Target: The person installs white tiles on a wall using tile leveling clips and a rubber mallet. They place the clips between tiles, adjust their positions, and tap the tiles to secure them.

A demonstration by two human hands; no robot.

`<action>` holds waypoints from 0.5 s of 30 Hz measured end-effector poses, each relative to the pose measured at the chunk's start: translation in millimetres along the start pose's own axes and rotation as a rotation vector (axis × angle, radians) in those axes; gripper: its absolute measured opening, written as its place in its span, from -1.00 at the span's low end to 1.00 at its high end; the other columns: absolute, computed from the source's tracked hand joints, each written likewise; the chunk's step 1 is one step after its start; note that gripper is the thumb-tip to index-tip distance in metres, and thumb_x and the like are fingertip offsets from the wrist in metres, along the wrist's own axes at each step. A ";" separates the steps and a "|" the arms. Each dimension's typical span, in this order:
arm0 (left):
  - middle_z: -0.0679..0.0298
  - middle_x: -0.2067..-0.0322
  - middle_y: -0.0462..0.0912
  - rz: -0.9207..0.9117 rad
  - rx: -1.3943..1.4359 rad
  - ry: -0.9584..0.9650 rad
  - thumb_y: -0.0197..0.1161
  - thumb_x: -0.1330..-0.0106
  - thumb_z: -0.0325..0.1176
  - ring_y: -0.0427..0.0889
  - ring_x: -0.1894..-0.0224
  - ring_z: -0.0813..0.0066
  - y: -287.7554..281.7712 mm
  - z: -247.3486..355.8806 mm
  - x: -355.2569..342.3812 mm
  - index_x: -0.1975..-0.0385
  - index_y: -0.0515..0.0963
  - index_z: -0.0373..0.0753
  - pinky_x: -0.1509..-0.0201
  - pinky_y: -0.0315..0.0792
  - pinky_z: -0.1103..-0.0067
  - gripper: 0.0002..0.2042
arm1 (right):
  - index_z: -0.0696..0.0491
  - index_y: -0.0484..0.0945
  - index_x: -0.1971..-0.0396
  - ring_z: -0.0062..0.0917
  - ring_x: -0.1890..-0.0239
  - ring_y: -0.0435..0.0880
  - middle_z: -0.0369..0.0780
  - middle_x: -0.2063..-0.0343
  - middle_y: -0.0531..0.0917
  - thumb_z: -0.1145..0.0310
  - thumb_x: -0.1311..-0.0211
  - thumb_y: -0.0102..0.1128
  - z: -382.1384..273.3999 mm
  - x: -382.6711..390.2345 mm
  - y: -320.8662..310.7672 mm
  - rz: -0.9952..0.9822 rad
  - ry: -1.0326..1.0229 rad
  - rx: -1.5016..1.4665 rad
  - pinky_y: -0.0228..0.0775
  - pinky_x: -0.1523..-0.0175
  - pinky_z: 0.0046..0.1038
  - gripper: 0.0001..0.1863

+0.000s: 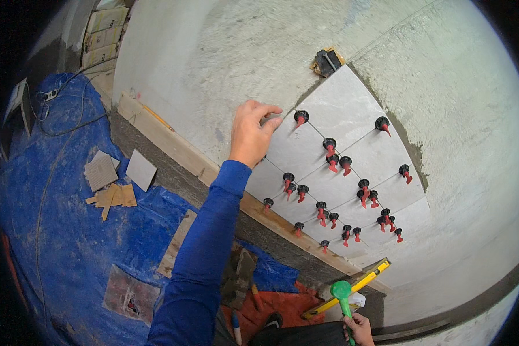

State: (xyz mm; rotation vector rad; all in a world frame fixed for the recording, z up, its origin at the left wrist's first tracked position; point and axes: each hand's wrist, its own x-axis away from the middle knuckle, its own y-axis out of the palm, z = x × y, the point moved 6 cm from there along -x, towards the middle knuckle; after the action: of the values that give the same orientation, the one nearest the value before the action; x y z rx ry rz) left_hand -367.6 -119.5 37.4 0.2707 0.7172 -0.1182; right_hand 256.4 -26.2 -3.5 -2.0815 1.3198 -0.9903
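Note:
My left hand (254, 131), in a blue sleeve, is raised at the left edge of the tiled patch (352, 101), fingers curled; what is between them, if anything, is hidden or too small to tell. Pale square tiles on the wall carry several black levelling clips with red handles (301, 120) along their joints. At the lower right my right hand (357, 328) grips the handle of a green rubber mallet (341, 291).
A wooden batten (155, 130) runs below the tiles. A yellow level (369, 278) leans near the mallet. Blue sheeting (69, 219) holds loose tiles (139, 169), scraps and a cable. A dark object (327, 62) sits at the tiles' top corner. Stacked packages (102, 37) stand upper left.

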 end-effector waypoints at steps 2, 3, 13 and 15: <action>0.20 0.25 0.59 0.006 -0.016 0.039 0.43 -0.24 -0.40 0.54 0.11 0.31 6.9 5.1 3.0 0.08 0.74 -0.15 -0.03 0.47 0.43 -0.76 | 0.11 0.65 0.27 -0.71 0.70 0.43 -0.38 0.64 0.55 0.22 -0.46 0.28 2.9 0.1 -2.5 -0.016 -0.001 -0.004 0.24 0.57 -0.58 -0.76; 0.20 0.24 0.59 0.010 -0.012 0.038 0.43 -0.25 -0.41 0.54 0.10 0.30 9.8 5.7 4.2 0.06 0.74 -0.14 -0.04 0.47 0.43 -0.74 | 0.10 0.65 0.25 -0.71 0.70 0.43 -0.38 0.64 0.56 0.21 -0.46 0.29 8.0 -1.8 -3.1 -0.037 0.011 0.016 0.24 0.57 -0.58 -0.76; 0.14 0.16 0.57 -0.008 -0.069 0.029 0.38 -0.30 -0.45 0.57 0.09 0.28 30.9 4.8 7.0 -0.03 0.71 -0.16 -0.07 0.47 0.46 -0.71 | 0.11 0.65 0.15 -0.66 0.67 0.51 -0.33 0.58 0.60 0.24 -0.40 0.36 32.4 -10.7 -11.7 -0.053 0.051 0.001 0.31 0.57 -0.55 -0.76; 0.15 0.16 0.57 -0.017 -0.039 0.007 0.38 -0.31 -0.44 0.57 0.09 0.30 33.0 4.5 5.6 -0.03 0.71 -0.16 -0.06 0.48 0.47 -0.71 | 0.04 0.65 0.13 -0.73 0.65 0.46 -0.40 0.59 0.59 0.17 -0.41 0.36 24.1 -4.5 -11.0 -0.047 0.023 0.008 0.25 0.56 -0.59 -0.74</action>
State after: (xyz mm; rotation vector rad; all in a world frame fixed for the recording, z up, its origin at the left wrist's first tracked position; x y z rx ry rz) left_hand -354.0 -89.2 43.7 0.2280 0.7278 -0.1192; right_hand 280.2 -17.1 -12.0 -2.1102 1.2811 -1.0402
